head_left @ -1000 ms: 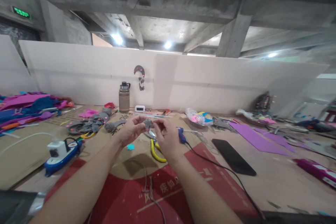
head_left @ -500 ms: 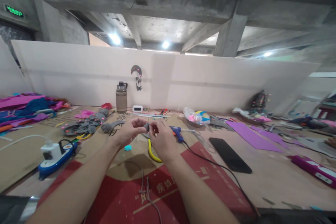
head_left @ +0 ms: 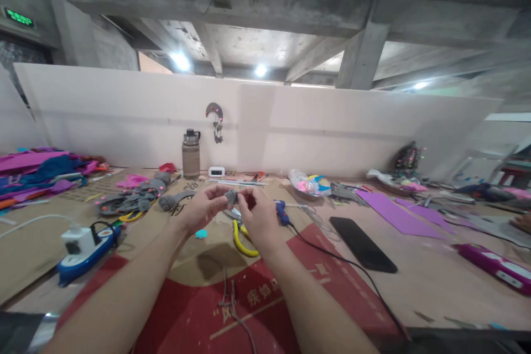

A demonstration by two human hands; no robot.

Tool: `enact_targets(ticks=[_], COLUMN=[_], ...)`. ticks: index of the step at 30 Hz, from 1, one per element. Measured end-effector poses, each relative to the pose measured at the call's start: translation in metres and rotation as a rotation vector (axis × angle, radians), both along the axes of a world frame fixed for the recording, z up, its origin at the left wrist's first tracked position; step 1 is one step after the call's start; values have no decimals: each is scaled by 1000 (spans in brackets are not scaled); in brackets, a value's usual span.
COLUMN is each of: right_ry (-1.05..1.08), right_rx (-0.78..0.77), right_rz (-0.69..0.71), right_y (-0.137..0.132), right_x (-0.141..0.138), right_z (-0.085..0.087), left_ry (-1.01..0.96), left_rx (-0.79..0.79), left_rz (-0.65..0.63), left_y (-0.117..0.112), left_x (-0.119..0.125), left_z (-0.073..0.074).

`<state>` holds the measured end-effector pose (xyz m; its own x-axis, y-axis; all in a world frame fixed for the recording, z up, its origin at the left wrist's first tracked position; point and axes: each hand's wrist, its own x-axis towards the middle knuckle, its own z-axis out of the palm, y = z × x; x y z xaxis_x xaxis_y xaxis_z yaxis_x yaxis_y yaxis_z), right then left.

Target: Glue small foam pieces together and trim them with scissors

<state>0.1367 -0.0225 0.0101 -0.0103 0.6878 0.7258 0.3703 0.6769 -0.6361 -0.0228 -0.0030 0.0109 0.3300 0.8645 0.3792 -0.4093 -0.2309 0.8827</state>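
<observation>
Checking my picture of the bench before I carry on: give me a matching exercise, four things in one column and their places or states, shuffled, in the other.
Things
1. Small grey piece
2. Yellow-handled tool
3. Bottle
4. Flat black phone

Places or states
A. Standing upright in front of the white partition
B. Lying on the table to the right of the blue glue gun
C. Held up between the left hand and the right hand
D. Lying partly hidden by the right hand

Right pairs: 1-C, 2-D, 3-A, 4-B
</observation>
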Motion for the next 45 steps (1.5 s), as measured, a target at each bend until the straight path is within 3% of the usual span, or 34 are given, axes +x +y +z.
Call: enact_targets(ticks=[10,14,21,30,34,37,41,45], right_ry=[-190,-124,5,73,201,366,529,446], right_rx=[143,88,-91,-89,-125,-185,-237,-221], right_rz=[-81,-90,-39,-48,-43,31,248,343], right_y=[0,-1,0,7,10,11,10,7], right_x=[1,-1,-4,-2,3,6,8,5], right_z=[-1,-1,0,-5,-1,3,4,3], left_ry=[129,134,46,-5,-57,-103,-160,-185], left_rx=[75,62,8,-41,-77,-105,-124,-113], left_rz=[94,99,-6,-70,-73,-81,-74,-43], left_y=[2,-1,1,1,-1,-3,-4,-7], left_x=[2,5,5,6,2,-2,-5,-4], left_z=[-3,-3,-6,-7,-3,1,5,7])
